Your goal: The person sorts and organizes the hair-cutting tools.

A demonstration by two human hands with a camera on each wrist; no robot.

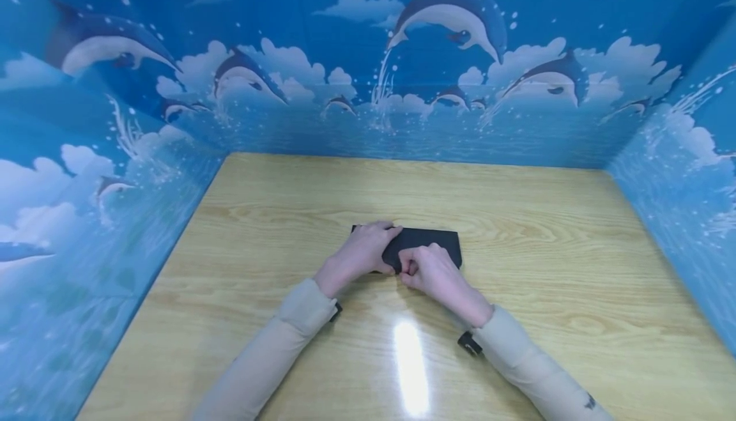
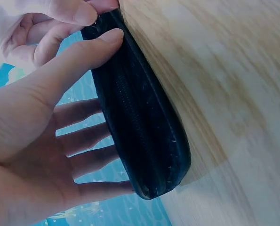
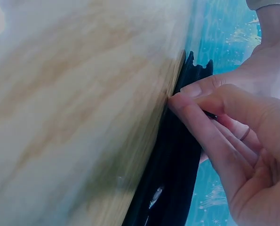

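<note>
A long black zippered pouch lies on the table in the head view, with both hands on its near side. My left hand grips its left part, thumb along the near edge and fingers over the far side. In the left wrist view the closed zipper line runs along the pouch's narrow side. My right hand pinches at the zipper near the middle, just right of the left thumb. A small dark tab, like a zipper pull, pokes out between its thumb and fingers in the right wrist view.
The pouch rests on a light wood-grain table. Blue cloth walls printed with dolphins and clouds enclose its back and sides. A bright light reflection shows on the tabletop between the forearms.
</note>
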